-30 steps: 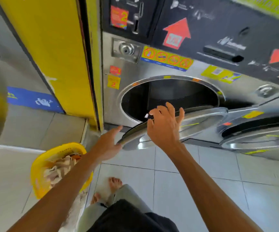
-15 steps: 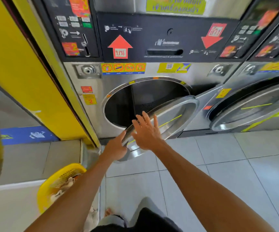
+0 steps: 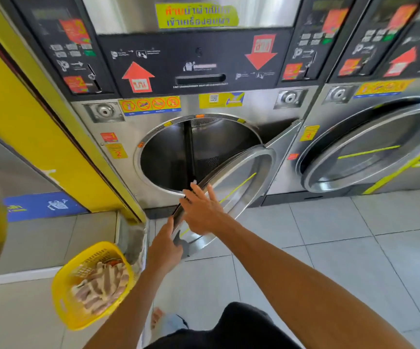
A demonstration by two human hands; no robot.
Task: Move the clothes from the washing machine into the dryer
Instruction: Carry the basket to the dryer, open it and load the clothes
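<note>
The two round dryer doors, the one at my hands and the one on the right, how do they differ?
The near door hangs wide open, exposing its empty drum, with both hands, left and right, on its edge. The right-hand door is only ajar and untouched. Both are steel-rimmed with glass and a yellow stripe.

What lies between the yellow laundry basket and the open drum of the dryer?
In the head view, the left hand and the round door, swung partly open, lie between the basket and the drum.

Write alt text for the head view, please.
Both hands, left hand and right hand, rest on the open round door of a steel dryer whose drum looks empty. A yellow basket of clothes sits lower left.
</note>
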